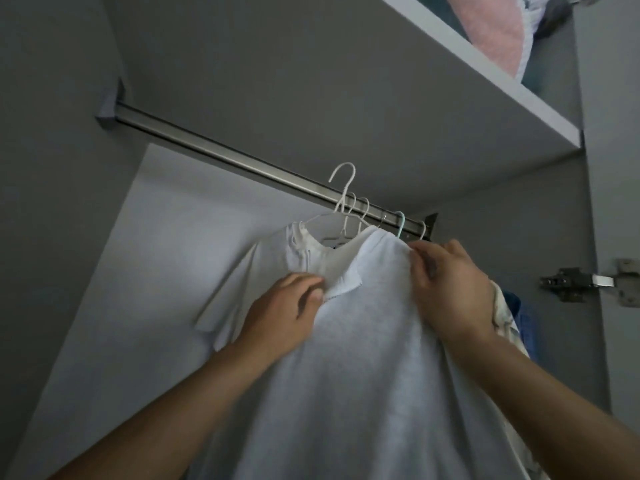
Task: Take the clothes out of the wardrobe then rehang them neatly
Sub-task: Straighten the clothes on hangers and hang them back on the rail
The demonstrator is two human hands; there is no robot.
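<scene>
White cotton T-shirt on white wire hanger, hook off brushed-metal rail, rail at 12 o'clock of hook. Left hand pinches collar; right hand, nearer rail, pinches shoulder seam.
</scene>
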